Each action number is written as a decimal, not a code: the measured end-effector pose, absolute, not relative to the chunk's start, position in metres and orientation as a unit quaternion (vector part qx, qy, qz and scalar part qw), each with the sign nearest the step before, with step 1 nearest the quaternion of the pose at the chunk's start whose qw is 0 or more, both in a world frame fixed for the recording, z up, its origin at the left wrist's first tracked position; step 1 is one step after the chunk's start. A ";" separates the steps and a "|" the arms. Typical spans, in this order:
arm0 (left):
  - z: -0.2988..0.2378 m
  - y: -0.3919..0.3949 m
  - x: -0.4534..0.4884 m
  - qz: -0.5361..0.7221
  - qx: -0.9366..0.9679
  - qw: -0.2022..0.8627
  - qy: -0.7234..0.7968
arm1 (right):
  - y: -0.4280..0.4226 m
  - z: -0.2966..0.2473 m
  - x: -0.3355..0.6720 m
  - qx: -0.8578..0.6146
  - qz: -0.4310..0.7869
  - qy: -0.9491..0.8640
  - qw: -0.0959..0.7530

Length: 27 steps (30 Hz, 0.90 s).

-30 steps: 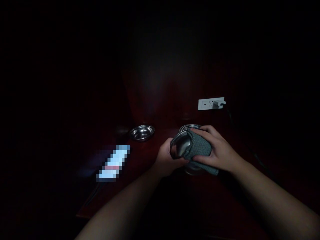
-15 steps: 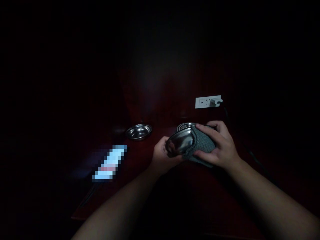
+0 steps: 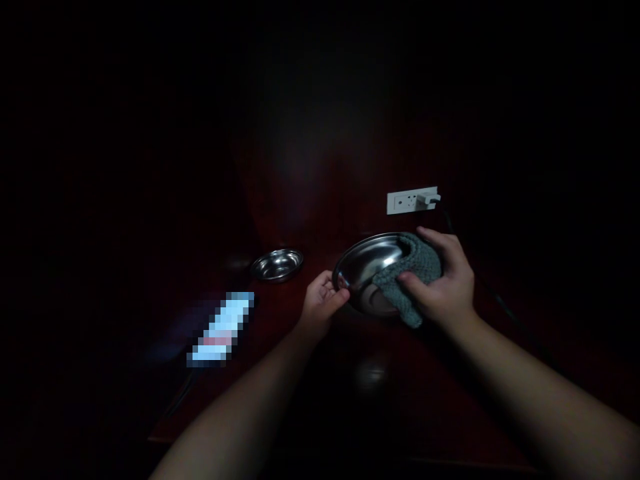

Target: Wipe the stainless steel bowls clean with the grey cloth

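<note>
A shiny steel bowl is held tilted above the table, its inner side partly facing me. My left hand pinches the bowl's left rim between thumb and fingers. A grey-green knitted cloth lies folded over the bowl's right side, one corner hanging down over the lower edge. My right hand is closed on that cloth, pressing it to the bowl with the thumb in front and fingers at the far side.
Another steel bowl stands on the dark red table to the left. Nearer lies a lit phone, its screen blurred out. A white socket plate with a plug is on the wall behind, its dark cable running down to the right.
The bowl has turned so more of its surface shows, now covering the steel dish behind it. My right hand and the cloth have shifted slightly right; my left hand has slid toward the rim.
</note>
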State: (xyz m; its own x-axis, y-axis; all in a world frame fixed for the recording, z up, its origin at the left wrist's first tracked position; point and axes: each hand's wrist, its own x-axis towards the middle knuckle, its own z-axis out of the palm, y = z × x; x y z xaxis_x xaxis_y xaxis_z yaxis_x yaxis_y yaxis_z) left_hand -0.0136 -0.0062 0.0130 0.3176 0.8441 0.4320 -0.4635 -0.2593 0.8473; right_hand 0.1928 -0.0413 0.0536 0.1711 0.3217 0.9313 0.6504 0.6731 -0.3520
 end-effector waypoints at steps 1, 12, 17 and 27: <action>0.014 -0.007 -0.014 0.559 0.556 0.592 0.164 | -0.041 0.053 0.192 -0.387 -0.108 -0.622 0.672; 0.011 -0.023 0.000 0.463 0.573 0.662 0.137 | -0.028 0.049 0.192 -0.492 0.085 -0.445 0.743; 0.014 -0.024 0.001 0.482 0.574 0.645 0.149 | -0.026 0.047 0.191 -0.493 0.072 -0.469 0.729; 0.017 -0.027 0.001 0.491 0.585 0.627 0.153 | -0.018 0.028 0.193 -0.550 0.115 -0.438 0.702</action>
